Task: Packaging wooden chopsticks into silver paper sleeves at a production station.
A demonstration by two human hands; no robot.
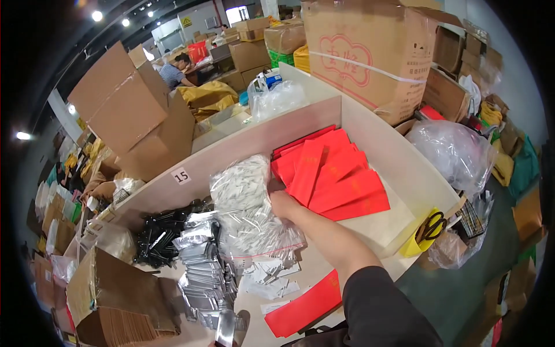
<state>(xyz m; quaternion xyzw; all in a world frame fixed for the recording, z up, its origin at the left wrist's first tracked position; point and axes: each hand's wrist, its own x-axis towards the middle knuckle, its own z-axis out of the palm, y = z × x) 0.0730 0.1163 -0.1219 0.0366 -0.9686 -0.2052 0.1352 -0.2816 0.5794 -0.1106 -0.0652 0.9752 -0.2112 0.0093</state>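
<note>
My right hand (pixel 282 203) reaches across the worktop to the right side of a clear zip bag (pixel 240 202) full of small white slips or packets. Its fingers are hidden beside the bag. Fanned red envelopes (pixel 341 179) lie just right of that hand. At the bottom edge my left hand (pixel 242 320), mostly out of view, is closed on a shiny silver flat piece (pixel 226 327). Similar silver pieces (pixel 208 272) lie in a long pile above it. Another red envelope (pixel 306 306) lies near my right forearm, below loose white slips (pixel 270 279).
Black small items (pixel 162 231) heap up at the left beside an open cardboard box (pixel 124 289). A low partition (pixel 312 114) borders the worktop. A yellow holder (pixel 413 246) with black-handled scissors (pixel 432 225) hangs at the right edge. Large cartons (pixel 370 58) stand beyond; another person (pixel 172 74) sits far back.
</note>
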